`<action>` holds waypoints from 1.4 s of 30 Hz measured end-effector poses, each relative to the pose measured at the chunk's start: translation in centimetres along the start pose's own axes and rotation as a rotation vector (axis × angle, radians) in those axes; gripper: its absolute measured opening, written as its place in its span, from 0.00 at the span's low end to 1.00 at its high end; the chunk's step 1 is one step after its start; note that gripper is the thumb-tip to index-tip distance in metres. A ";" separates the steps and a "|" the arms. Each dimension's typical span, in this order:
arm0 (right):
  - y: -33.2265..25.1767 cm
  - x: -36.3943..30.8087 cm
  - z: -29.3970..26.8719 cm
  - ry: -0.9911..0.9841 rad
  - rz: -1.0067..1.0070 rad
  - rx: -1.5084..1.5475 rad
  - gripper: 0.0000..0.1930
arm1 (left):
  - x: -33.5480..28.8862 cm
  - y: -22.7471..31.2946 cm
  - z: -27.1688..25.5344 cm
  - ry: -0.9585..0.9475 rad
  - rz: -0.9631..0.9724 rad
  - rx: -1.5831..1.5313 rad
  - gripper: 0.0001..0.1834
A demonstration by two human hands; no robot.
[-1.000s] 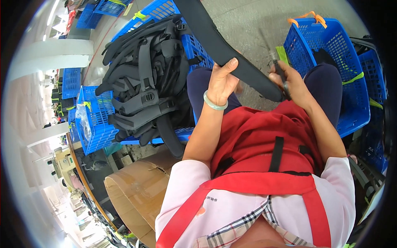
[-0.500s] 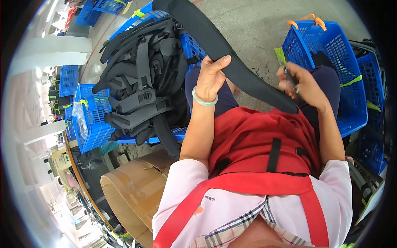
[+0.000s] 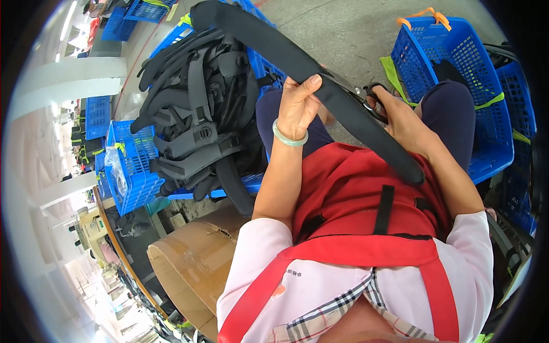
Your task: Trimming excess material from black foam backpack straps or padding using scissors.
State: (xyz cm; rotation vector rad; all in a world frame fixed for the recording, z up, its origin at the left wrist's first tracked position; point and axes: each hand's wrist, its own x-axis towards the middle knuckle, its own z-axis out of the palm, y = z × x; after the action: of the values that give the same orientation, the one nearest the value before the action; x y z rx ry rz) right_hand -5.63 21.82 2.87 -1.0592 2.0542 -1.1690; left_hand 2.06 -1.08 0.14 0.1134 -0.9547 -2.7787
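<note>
A long black padded shoulder strap slants across the view from upper left down to my red apron. My left hand is closed on its middle, thumb on top. Black-handled scissors are in my right hand, whose fingers wrap the handles. Their metal blades lie along the strap's far edge, just right of my left hand; whether they are parted there I cannot make out. To the left, a heap of similar black straps, some with buckles, overfills a blue crate.
At the right stands a blue plastic crate with orange and yellow-green ties and a dark piece inside. Another blue crate stands at the left. A cardboard box is close to my left elbow. Concrete floor lies beyond my knees.
My right hand has moved left and slightly up, bringing the scissors against the strap's edge. The strap has shifted slightly, its lower end now further down on the apron.
</note>
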 end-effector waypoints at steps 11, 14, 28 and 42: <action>-0.4 0.2 -0.1 -0.040 0.022 -0.018 0.25 | -0.2 -0.2 0.2 0.035 0.027 -0.011 0.12; -0.8 -0.1 -0.5 -0.042 0.094 -0.050 0.25 | -0.2 0.0 0.1 0.027 0.024 -0.049 0.12; -0.3 0.7 0.6 -0.022 -0.042 -0.107 0.24 | -0.6 -0.7 1.5 0.115 -0.009 -0.091 0.11; 0.8 0.7 0.8 0.027 0.021 -0.047 0.16 | -0.6 -0.7 0.4 -0.047 -0.058 -0.052 0.13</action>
State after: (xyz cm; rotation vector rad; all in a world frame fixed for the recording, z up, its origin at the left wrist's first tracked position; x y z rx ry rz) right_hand -5.69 21.08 1.76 -1.0463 2.1179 -1.1360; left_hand 2.50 -0.16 0.03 0.0700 -0.9038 -2.8689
